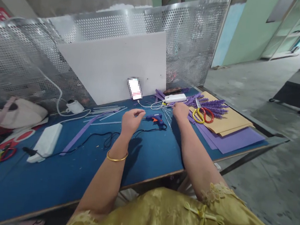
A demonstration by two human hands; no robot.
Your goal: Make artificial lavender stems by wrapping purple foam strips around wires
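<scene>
My left hand (132, 120) hovers over the blue table, thumb and fingers brought together; anything between them is too small to make out. Just right of it lies a blue glue gun (155, 119) with an orange trigger and a black cord. My right hand (181, 111) is closed among thin pale wires (168, 116), its fingertips mostly hidden. Right behind that hand is a white power bank (175, 98) with a cable. Purple lavender-like flower stems (216, 107) lie to its right, beside scissors (203, 115) with yellow and red handles.
Brown paper (233, 121) and purple sheets (244, 139) lie at the right. A lit phone (135, 88) leans on a white board (117, 64). Leftward are glue sticks (105, 123), a purple strip (81, 133), a white power strip (48, 140), more scissors (6, 154) and a bag (21, 113).
</scene>
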